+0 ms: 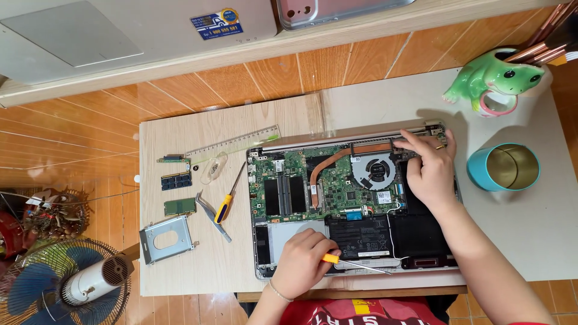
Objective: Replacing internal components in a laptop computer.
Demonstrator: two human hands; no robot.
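From the head camera, the opened laptop [352,207] is lying in the middle of the frame on the pale tabletop [530,241], its underside bared to show the green board, copper heat pipe, fan and black battery. The left hand [303,260], at the lower centre, is closing its grip firmly around the yellow handle of a screwdriver [355,263], whose thin shaft is running right along the laptop's lower edge below the battery. The right hand [428,170], at the right of centre, is pressing spread fingers on the upper right corner near the hinge, holding nothing.

To do this well, I judge the tip should be sitting square in the screw head while the right hand is keeping the case from sliding.

To the left are lying a clear ruler [235,143], a second screwdriver [227,201], tweezers [212,215], small boards and a metal drive bracket [167,239]. A green frog mug [497,81] and a teal tin [504,167] are standing at the right.

The screwdriver tip is too fine to make out, and the left palm is hiding part of the handle.
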